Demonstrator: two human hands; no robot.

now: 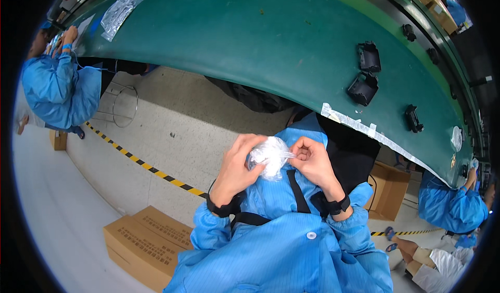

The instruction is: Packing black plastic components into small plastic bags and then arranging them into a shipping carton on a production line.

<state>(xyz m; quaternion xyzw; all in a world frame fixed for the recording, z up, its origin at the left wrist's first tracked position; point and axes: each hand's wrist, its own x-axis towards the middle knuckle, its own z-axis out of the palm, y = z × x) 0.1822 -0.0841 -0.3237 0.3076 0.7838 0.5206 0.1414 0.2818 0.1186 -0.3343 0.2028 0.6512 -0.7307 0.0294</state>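
A crumpled clear plastic bag with something white inside (272, 157) is held above my lap, in front of my blue smock. My left hand (237, 167) curves round its left side, fingers over the top and thumb below. At its right edge, my right hand (312, 161) pinches a gathered bit of the plastic between thumb and fingers. What the white content is cannot be made out. Both wrists carry black bands.
Black plastic housings (369, 57) lie on the green table (219, 27), with a silvery bag (120, 13) at its far left. Cardboard boxes (151, 243) stand on the floor. Co-workers in blue sit at left (62, 87) and right (450, 204).
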